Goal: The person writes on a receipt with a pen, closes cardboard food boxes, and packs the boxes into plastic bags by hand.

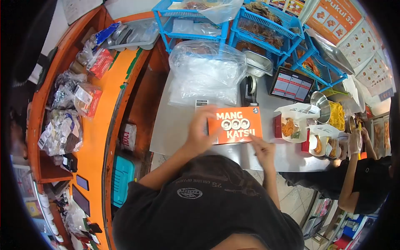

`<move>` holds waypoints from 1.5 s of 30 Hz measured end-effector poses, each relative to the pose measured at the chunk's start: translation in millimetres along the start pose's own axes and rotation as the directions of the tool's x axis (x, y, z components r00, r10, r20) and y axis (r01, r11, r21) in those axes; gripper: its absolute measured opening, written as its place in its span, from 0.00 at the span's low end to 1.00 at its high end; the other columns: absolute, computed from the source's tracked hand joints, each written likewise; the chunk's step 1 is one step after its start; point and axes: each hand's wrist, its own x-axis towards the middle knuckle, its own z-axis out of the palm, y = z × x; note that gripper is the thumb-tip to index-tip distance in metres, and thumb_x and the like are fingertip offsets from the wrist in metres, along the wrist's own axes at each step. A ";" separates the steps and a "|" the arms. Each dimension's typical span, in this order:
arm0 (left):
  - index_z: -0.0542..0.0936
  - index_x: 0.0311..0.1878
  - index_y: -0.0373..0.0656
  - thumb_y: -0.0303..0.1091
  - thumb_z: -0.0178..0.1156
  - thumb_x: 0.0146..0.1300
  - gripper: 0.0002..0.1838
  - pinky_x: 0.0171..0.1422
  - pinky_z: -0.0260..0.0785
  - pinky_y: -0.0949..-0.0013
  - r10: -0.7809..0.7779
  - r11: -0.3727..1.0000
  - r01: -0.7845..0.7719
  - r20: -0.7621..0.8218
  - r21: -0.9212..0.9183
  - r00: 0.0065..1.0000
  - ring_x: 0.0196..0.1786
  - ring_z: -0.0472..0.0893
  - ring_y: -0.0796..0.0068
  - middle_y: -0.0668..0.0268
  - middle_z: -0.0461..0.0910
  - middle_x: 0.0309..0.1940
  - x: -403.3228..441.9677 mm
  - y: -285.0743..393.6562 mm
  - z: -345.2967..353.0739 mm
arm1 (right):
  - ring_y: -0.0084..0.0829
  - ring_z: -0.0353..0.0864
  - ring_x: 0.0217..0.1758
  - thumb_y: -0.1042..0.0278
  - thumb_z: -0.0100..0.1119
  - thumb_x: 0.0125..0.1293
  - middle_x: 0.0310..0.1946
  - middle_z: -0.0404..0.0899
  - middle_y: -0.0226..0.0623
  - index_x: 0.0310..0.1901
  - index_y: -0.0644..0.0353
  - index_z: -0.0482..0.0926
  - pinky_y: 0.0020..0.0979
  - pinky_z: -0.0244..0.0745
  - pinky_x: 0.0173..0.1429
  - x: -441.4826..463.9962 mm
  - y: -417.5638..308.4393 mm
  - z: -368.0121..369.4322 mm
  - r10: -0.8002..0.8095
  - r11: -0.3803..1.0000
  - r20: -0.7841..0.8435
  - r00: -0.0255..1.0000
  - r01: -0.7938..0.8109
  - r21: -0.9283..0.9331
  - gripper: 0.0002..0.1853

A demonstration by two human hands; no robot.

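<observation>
An orange box (238,138) with white lettering "MANG KATSU" lies near the front edge of the metal table (166,129). My left hand (202,130) is at the box's left side, its fingers spread against the edge and top. At the lower right corner of the box, my right hand (262,151) touches it with the fingertips close together. Behind the box lies a stack of clear plastic bags (204,75). A black tape dispenser (249,93) stands just behind the box's right part.
Right of the box are open food boxes (291,125), a tablet (291,84) and a metal bowl (321,106). Blue racks (266,29) rise at the back. A co-worker (366,183) stands at the right. An orange counter (100,137) runs along the left.
</observation>
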 end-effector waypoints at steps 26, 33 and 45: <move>0.60 0.74 0.43 0.62 0.35 0.75 0.37 0.74 0.58 0.65 -0.549 0.252 0.792 0.592 -0.555 0.590 0.71 0.66 0.72 0.62 0.66 0.70 4.6 -11.9 -10.1 | 0.40 0.65 0.72 0.32 0.40 0.71 0.71 0.61 0.41 0.74 0.59 0.52 0.46 0.59 0.74 4.5 3.7 -1.5 0.272 0.222 0.482 0.833 -0.542 0.811 0.42; 0.56 0.76 0.43 0.67 0.37 0.71 0.42 0.77 0.51 0.63 -0.560 0.444 0.835 0.627 -0.324 0.541 0.74 0.61 0.68 0.59 0.58 0.74 112.9 -69.6 -78.2 | 0.37 0.55 0.76 0.37 0.53 0.67 0.73 0.58 0.37 0.73 0.57 0.54 0.46 0.49 0.78 66.0 -60.8 50.7 0.163 0.343 0.436 0.885 -0.466 0.816 0.43; 0.50 0.77 0.42 0.62 0.34 0.75 0.39 0.78 0.49 0.61 -0.329 0.360 0.846 0.795 -0.393 0.510 0.77 0.56 0.67 0.60 0.52 0.77 119.1 -67.3 -37.4 | 0.45 0.69 0.68 0.53 0.50 0.71 0.70 0.63 0.48 0.72 0.62 0.56 0.49 0.68 0.69 40.8 -9.7 23.2 0.454 0.206 0.265 0.851 -0.390 0.897 0.34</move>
